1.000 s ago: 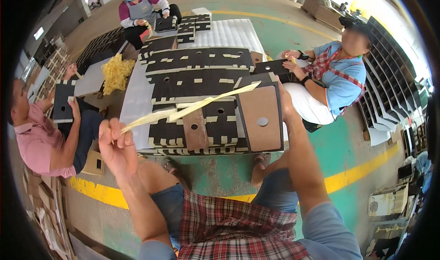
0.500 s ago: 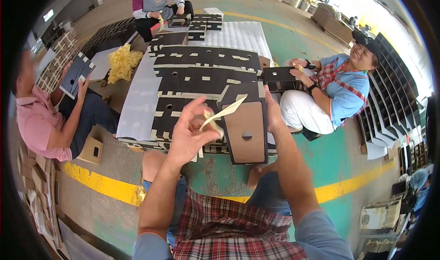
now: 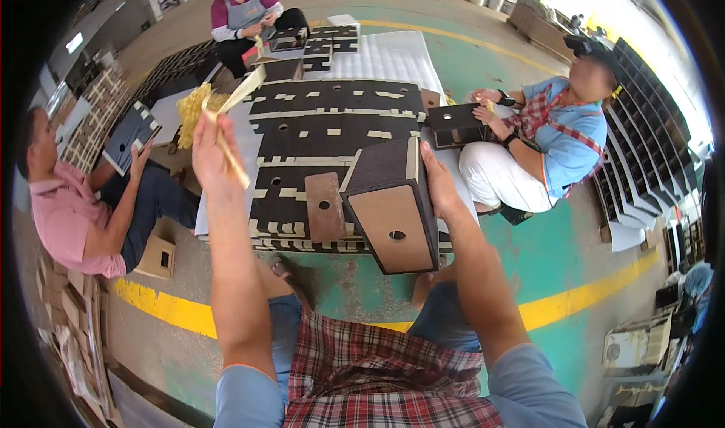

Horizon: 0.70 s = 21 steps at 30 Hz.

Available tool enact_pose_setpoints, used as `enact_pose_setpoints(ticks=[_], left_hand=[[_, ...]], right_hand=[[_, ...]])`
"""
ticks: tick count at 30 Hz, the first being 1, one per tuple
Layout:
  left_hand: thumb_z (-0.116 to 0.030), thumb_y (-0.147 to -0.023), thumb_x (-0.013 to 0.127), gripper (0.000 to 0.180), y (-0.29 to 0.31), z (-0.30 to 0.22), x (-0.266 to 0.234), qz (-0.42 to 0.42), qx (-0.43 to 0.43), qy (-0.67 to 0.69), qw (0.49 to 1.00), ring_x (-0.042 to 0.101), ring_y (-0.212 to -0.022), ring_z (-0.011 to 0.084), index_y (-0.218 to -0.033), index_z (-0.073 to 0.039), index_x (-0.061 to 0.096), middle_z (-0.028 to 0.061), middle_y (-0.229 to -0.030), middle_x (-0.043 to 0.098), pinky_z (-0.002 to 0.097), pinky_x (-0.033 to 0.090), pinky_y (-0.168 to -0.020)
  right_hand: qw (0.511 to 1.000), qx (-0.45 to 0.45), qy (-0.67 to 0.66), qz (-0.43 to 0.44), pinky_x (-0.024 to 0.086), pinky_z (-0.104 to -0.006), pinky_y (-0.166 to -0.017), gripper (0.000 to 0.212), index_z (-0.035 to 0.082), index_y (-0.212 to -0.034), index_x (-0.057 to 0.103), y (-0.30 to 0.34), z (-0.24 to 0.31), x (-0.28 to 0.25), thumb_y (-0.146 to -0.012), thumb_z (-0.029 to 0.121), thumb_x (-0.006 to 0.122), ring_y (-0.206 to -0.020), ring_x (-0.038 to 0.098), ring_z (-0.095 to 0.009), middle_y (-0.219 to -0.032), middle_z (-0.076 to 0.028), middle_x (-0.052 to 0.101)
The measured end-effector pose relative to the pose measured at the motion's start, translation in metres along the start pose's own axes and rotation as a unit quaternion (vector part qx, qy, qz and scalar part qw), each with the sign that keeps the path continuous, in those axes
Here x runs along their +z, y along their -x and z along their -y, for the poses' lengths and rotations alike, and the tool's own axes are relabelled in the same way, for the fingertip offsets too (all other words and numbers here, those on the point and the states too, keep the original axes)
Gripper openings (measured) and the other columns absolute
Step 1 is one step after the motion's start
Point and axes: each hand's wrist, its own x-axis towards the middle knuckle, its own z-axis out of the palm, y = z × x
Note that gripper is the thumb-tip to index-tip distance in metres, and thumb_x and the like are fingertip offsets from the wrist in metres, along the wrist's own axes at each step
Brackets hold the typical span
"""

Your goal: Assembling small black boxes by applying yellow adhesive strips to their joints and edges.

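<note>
Pale yellow masking tape [image 3: 243, 90] is pinched in my raised left hand [image 3: 214, 156]; one strip sticks up from the fingers and another hangs below. My right hand [image 3: 441, 183] grips the right side of a tapered black box [image 3: 384, 167], held tilted above the near edge of the stack. A brown face with a round hole points toward me. Beside that box, a loose brown board [image 3: 325, 220] with a hole rests against the black boxes [image 3: 291, 130], which carry pale tape patches. The fingertips behind the box are partly hidden.
A heap of crumpled yellow tape [image 3: 190, 115] lies at the left of the white-covered table [image 3: 400, 54]. Co-workers sit left, right and at the far side, each handling black pieces or tape. Black panels [image 3: 649, 126] stand in rows at the right.
My left hand has moved left and up, away from the box, with the tape. The held box has tilted, showing more of its top. The loose brown board is now uncovered.
</note>
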Motion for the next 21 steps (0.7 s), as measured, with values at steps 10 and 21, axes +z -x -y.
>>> enact_pose_setpoints(ticks=[10,21], left_hand=[[-0.017,-0.102,0.052,0.027,0.128,0.046,0.028,0.299,-0.195,-0.398,0.845,0.045,-0.056,0.0053,-0.121,-0.002,0.066,-0.0035,-0.065,0.052,0.0227,0.035,-0.05],[-0.042,-0.09,0.081,0.048,0.186,0.079,0.044,0.445,-0.2,-0.509,0.709,0.067,-0.068,0.0159,-0.108,0.002,0.075,0.0106,-0.078,0.071,0.034,0.053,-0.064]], right_hand=[[0.979,-0.042,-0.166,-0.112,0.049,-0.0344,-0.101,0.076,-0.006,-0.134,0.063,-0.017,0.005,-0.024,-0.104,0.063,0.052,-0.111,0.066,-0.021,-0.127,-0.014,0.069],[0.986,-0.043,-0.028,-0.159,0.051,-0.0339,-0.096,0.079,-0.011,-0.127,0.065,-0.026,-0.003,-0.022,-0.104,0.063,0.053,-0.104,0.066,-0.022,-0.121,-0.016,0.07]])
